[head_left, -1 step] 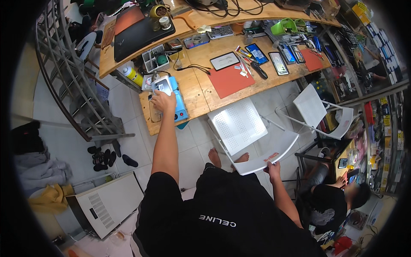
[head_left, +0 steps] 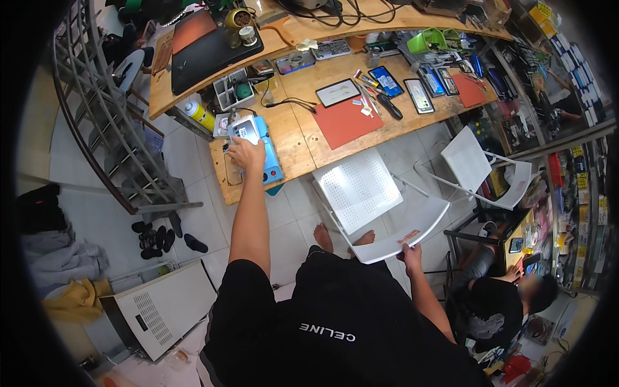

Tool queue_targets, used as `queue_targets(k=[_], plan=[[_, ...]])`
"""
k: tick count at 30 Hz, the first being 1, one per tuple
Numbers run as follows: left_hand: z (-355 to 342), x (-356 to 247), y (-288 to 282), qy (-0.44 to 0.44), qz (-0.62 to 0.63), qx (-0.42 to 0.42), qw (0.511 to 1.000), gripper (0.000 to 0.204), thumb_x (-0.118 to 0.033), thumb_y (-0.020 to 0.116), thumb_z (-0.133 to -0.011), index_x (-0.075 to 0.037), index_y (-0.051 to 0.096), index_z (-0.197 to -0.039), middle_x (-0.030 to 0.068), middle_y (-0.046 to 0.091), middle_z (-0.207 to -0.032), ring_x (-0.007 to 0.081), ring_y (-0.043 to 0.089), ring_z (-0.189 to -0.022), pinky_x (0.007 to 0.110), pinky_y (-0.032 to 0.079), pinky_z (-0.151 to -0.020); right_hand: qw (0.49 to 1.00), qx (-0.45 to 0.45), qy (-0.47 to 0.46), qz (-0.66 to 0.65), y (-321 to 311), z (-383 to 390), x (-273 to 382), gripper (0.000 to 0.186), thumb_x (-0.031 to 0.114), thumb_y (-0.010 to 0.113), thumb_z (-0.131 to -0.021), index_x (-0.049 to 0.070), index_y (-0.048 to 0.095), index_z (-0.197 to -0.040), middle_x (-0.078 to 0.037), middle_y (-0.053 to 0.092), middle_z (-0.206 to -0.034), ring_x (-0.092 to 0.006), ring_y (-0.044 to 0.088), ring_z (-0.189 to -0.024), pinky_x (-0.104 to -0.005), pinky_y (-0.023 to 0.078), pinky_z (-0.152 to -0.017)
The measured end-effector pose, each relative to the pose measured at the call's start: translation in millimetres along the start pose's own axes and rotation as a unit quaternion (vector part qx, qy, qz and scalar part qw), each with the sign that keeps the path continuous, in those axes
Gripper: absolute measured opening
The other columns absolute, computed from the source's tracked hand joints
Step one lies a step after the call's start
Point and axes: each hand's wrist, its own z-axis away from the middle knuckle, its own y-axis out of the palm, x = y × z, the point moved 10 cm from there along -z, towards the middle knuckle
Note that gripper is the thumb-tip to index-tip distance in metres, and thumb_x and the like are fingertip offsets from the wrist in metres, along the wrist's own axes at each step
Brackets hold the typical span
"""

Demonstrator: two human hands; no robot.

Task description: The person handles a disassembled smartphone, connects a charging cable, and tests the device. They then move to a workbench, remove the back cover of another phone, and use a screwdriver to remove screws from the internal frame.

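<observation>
My left hand (head_left: 247, 155) reaches to the left end of the workbench, its fingers closed about the near end of a silver phone (head_left: 244, 129). This phone lies on a blue bench device (head_left: 270, 158) with a red button at its near end. The palm side and part of the grip are hidden beneath the hand. At my right side, my right hand (head_left: 411, 255) is closed on the backrest edge of a white folding chair (head_left: 361, 187), which stands in front of the bench with its perforated seat toward the table.
An orange mat (head_left: 345, 122), a phone-sized panel (head_left: 338, 92), tools and several phones lie along the bench (head_left: 290, 138). A second white chair (head_left: 465, 158) stands to the right. A person (head_left: 500, 303) sits at a small table, lower right. A metal staircase (head_left: 116, 116) rises at left.
</observation>
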Motion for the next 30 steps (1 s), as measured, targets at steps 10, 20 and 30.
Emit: queue_targets(k=[10,20,30], plan=[[26.6,-27.2,-60.9,0.028,0.177,-0.010,0.984,0.092,-0.025,0.081,-0.076,0.004,0.034,-0.150,0.0243,0.046,-0.127,0.0435,0.058,-0.115,0.047,0.052,-0.097,0.999,-0.014,0.037,0.038,-9.1,-9.0,-8.8,0.032,0.013,0.059,-0.098,0.000,0.050,-0.127,-0.014,0.067,-0.107,-0.0236,0.071,-0.082,-0.0367,0.061,-0.067],[180.4,-94.4,-207.3,0.256,0.325,0.014,0.910,0.091,-0.015,0.081,-0.076,0.001,0.034,-0.152,0.0211,0.052,-0.124,0.0384,0.059,-0.114,0.047,0.050,-0.097,0.984,-0.013,0.022,0.177,-7.1,-6.8,3.6,0.036,0.023,0.061,-0.095,-0.004,0.062,-0.119,-0.021,0.072,-0.105,-0.0304,0.073,-0.087,-0.0427,0.060,-0.068],[288.8,-140.7,-124.3,0.066,0.702,0.546,0.453,0.085,-0.023,0.073,-0.089,0.006,0.029,-0.155,0.0208,0.057,-0.134,0.0283,0.066,-0.113,0.037,0.054,-0.099,0.931,0.163,-0.218,0.244,69.4,98.0,189.0,0.027,0.023,0.065,-0.101,-0.001,0.068,-0.113,-0.010,0.072,-0.086,-0.0202,0.071,-0.081,-0.0338,0.055,-0.079]])
